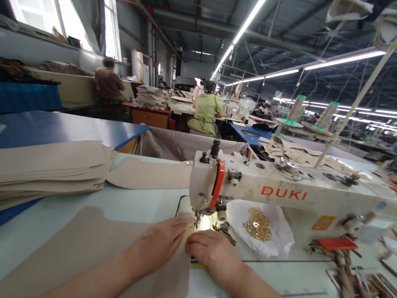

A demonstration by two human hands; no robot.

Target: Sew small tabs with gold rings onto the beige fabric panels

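A large beige fabric panel point(94, 248) lies on the pale green table, its right edge under the needle area of a white sewing machine point(246, 181). My left hand point(158, 242) lies flat on the panel just left of the needle, fingers stretched toward it. My right hand point(214, 256) is at the panel's right edge, fingers bent and pressed together close to the presser foot; what they hold, if anything, is hidden. The machine's lamp lights the spot between both hands.
Gold metal rings point(258, 223) lie on white plastic behind the machine's needle end. Stacked beige panels point(31, 169) are at left, another panel point(150, 174) behind. A tray point(378, 295) with tools and straps stands at right. People sit further back.
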